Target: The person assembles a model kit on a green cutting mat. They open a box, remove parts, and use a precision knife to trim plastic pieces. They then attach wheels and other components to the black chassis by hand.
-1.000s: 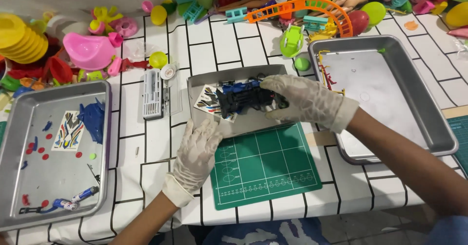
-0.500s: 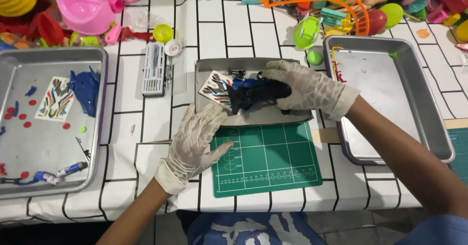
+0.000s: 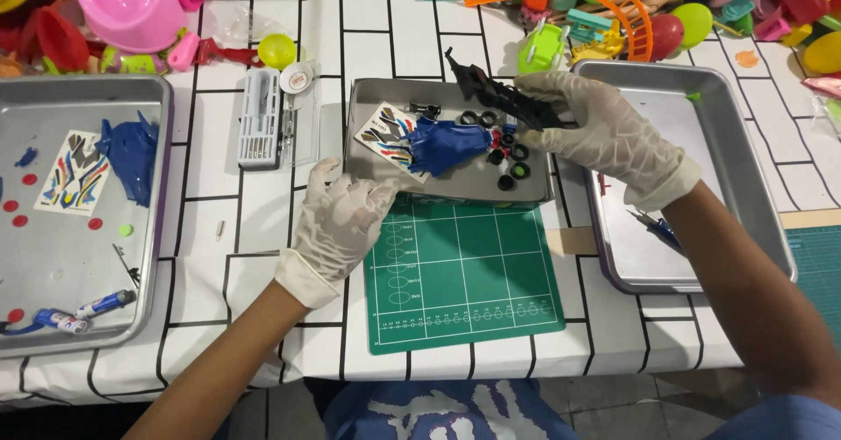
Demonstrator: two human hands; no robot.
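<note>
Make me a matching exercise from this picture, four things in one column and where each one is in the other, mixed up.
Things:
1. black frame
2. blue shell
3. green mat
4. pink potty

Places:
A. far left corner of the table
B. lying in the middle tray
C. held in the right hand
D. flat on the table beside the left hand

Pairs: 1-C, 2-B, 3-D, 4-A

Thin, wrinkled white latex gloves cover the left hand (image 3: 337,221) and right hand (image 3: 604,133). The small brushed-metal tray (image 3: 368,155) looks dull; the black plastic chassis piece (image 3: 499,98) is matt, and the green rubbery cutting mat (image 3: 464,274) is smooth.
</note>
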